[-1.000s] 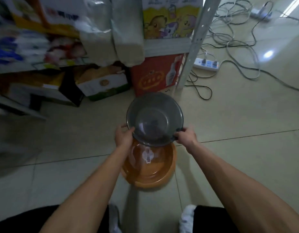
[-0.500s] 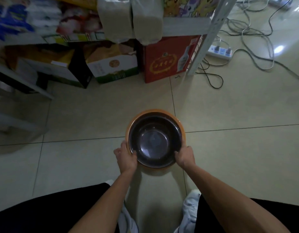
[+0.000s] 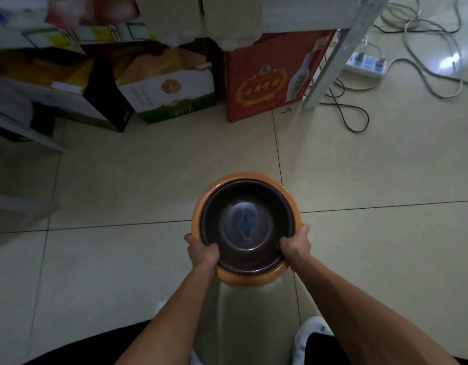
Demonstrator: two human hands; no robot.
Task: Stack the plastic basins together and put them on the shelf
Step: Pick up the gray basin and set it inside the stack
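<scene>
A dark grey translucent basin (image 3: 246,225) sits nested inside an orange basin (image 3: 209,191), whose rim shows all around it. The stack is over the tiled floor, right in front of me. My left hand (image 3: 202,250) grips the near left rims of both basins. My right hand (image 3: 296,243) grips the near right rims. The shelf (image 3: 330,59) shows as a white slotted metal upright at the upper right, with a shelf board crossing the top of the view.
Cardboard boxes stand under the shelf: a red one (image 3: 264,80), a white and green one (image 3: 169,93) and a dark one (image 3: 56,85). A power strip (image 3: 365,65) and loose cables (image 3: 348,114) lie on the floor at the right. My white shoes (image 3: 310,335) are below.
A second ago the grey basin was held above the orange one. It came down into it and is now nested. Both hands now grip the stacked rims, and the view has moved closer.
</scene>
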